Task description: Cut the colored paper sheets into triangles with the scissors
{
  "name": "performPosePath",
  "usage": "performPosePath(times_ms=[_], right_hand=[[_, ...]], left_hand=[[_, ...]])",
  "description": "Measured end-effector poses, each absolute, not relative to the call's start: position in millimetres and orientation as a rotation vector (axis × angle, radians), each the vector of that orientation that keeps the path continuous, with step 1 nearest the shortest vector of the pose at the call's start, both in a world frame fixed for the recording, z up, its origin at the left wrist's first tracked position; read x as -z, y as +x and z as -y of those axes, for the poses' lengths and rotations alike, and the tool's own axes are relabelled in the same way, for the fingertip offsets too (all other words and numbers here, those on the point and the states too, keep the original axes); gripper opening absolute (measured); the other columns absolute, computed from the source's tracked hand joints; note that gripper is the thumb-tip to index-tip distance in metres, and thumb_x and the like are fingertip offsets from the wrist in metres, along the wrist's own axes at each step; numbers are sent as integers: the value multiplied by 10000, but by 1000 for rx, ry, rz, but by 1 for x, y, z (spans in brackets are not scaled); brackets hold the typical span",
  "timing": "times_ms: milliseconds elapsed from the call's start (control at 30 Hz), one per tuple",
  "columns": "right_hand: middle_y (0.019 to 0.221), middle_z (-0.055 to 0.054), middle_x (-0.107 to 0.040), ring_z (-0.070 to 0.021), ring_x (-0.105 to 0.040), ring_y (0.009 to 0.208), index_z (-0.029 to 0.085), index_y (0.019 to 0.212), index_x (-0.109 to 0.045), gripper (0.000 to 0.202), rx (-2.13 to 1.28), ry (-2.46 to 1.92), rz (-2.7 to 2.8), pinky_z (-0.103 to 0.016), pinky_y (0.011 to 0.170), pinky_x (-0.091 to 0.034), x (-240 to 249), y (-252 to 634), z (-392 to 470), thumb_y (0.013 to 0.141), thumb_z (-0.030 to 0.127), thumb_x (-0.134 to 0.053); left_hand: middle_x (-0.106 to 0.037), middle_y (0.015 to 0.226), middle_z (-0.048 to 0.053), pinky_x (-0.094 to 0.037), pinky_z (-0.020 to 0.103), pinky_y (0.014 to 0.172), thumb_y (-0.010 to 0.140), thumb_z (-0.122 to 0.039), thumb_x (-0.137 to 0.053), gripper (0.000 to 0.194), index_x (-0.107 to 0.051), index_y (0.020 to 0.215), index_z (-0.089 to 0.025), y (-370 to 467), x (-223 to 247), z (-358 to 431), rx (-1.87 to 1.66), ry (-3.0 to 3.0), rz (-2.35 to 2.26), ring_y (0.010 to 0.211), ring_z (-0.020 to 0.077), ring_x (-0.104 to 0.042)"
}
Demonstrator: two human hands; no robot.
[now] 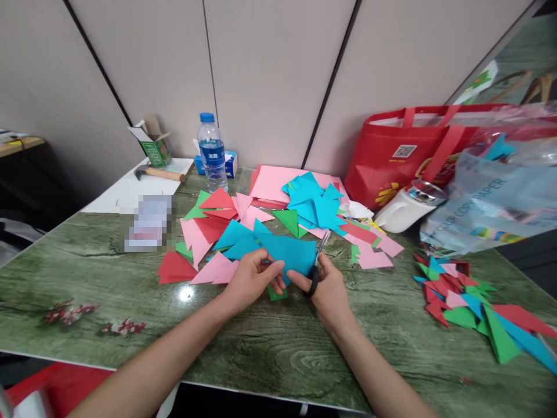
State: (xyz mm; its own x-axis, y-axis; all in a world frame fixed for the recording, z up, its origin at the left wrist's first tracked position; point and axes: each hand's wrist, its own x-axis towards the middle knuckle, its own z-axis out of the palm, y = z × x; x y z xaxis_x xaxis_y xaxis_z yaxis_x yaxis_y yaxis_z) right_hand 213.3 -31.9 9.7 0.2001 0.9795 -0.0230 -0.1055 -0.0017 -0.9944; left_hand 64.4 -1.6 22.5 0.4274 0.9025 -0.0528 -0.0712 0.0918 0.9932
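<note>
A blue sheet of paper (293,251) is held above the green table (261,348). My left hand (255,277) pinches its lower left edge, fingers closed. My right hand (326,285) has its fingers in the black handles of the scissors (314,278), whose blades point up beside the sheet's right edge; the thumb reaches the paper. Cut pieces lie around: blue ones (237,235) just left of the sheet, red ones (176,267) and pink ones (217,268) further left, and a green triangle (287,220) behind. A blue pile (315,203) rests on pink sheets (272,183).
At the back stand a water bottle (212,157), a tissue pack (230,164) and a green box (155,150); a hammer (161,173) lies nearby. On the right are a red bag (383,157), white mug (404,209), plastic bag (483,197) and colored scraps (465,299). A blurred rectangle (150,223) lies left.
</note>
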Motion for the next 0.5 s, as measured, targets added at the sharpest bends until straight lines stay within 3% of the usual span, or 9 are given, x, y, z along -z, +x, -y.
performPosePath(times_ms=[500], right_hand=[[656, 29, -636, -129, -550, 558, 190, 938, -503, 481, -1103, -1287, 938, -239, 527, -438, -8, 212, 30, 549, 264, -776]], left_hand=[[-669, 586, 13, -484, 259, 509, 810, -330, -559, 246, -439, 653, -184, 67, -28, 4, -1047, 1369, -1053, 503, 152, -639]])
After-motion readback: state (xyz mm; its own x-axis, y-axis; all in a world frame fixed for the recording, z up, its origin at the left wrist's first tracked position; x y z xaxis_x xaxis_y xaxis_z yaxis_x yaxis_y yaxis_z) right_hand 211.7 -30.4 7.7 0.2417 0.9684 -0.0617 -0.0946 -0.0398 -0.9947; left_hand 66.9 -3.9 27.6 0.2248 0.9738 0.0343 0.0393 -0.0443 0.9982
